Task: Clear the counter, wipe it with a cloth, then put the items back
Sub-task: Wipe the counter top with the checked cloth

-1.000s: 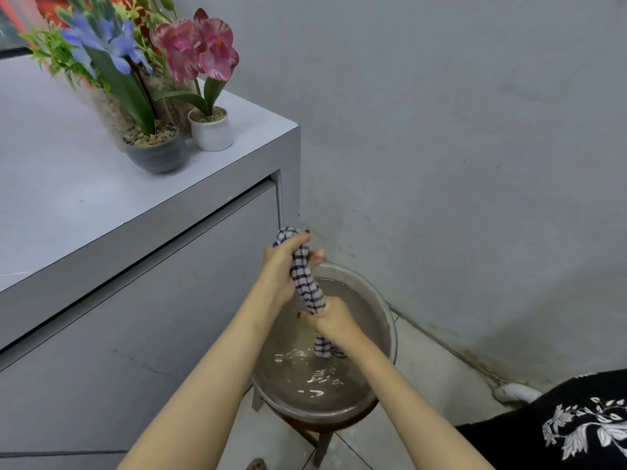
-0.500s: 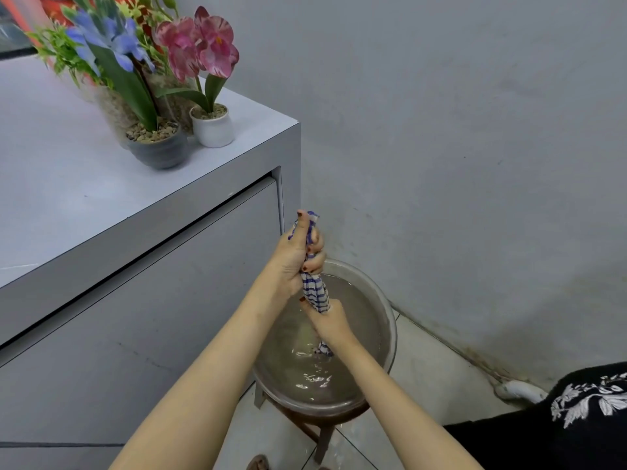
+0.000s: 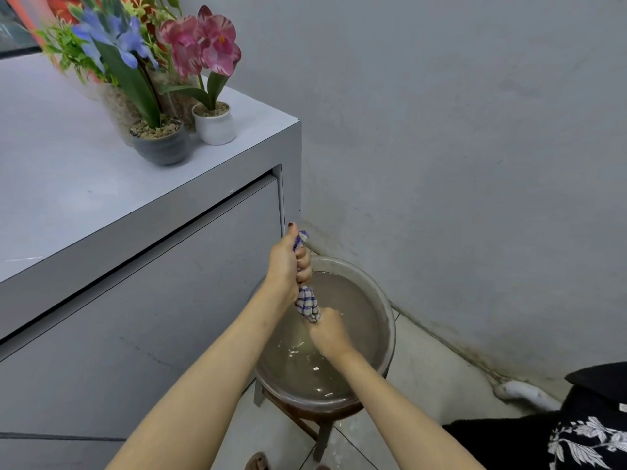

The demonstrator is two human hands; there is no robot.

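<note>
A blue-and-white checked cloth (image 3: 308, 304) is twisted into a rope above a round basin of cloudy water (image 3: 386, 317). My left hand (image 3: 288, 266) grips its upper end; my right hand (image 3: 328, 334) grips its lower end just over the water. Up left is the white counter (image 3: 68, 171). At its far corner stand a grey pot with a blue flower (image 3: 161, 145) and a small white pot with a pink orchid (image 3: 214, 125).
The basin rests on a low wooden stool (image 3: 319, 432) on the tiled floor, close to the grey wall (image 3: 441, 130) and the counter's cabinet front (image 3: 135, 317). More greenery (image 3: 64, 49) stands behind the pots. A black patterned garment (image 3: 576, 432) shows at lower right.
Both hands kept wringing the cloth; they drew closer together, so less of it shows between them, and the tail below my right hand is gone from sight. The view shifted slightly.
</note>
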